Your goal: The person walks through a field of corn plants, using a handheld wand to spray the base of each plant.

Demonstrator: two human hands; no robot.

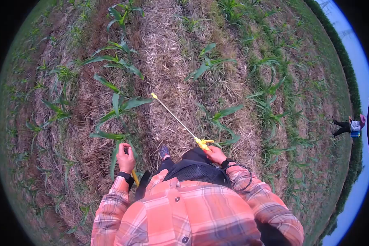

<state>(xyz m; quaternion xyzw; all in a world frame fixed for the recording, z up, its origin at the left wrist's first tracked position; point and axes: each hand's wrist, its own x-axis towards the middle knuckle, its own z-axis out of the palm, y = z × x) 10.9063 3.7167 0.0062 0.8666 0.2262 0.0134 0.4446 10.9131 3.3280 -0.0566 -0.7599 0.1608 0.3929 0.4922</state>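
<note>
My right hand [216, 155] is closed round the yellow grip of a spray wand [177, 119]. Its thin pale tube slants forward and left to a yellow nozzle [154, 95] above the straw between two plant rows. A dark hose [251, 179] loops beside my right wrist. On the other side, my left hand [126, 158] is wrapped round the dark end of a yellow pump lever [135, 177]; part of that lever is hidden by the hand and sleeve. Beside my left hand stands a young corn plant [115, 110], its leaves reaching toward the wand.
Corn rows run forward on both sides, with another corn plant [211, 63] ahead right. Dry straw [164, 53] covers the ground between them. My shoe [164, 152] shows below. Far right, a person [354, 124] in a pink hat stands with a blue container.
</note>
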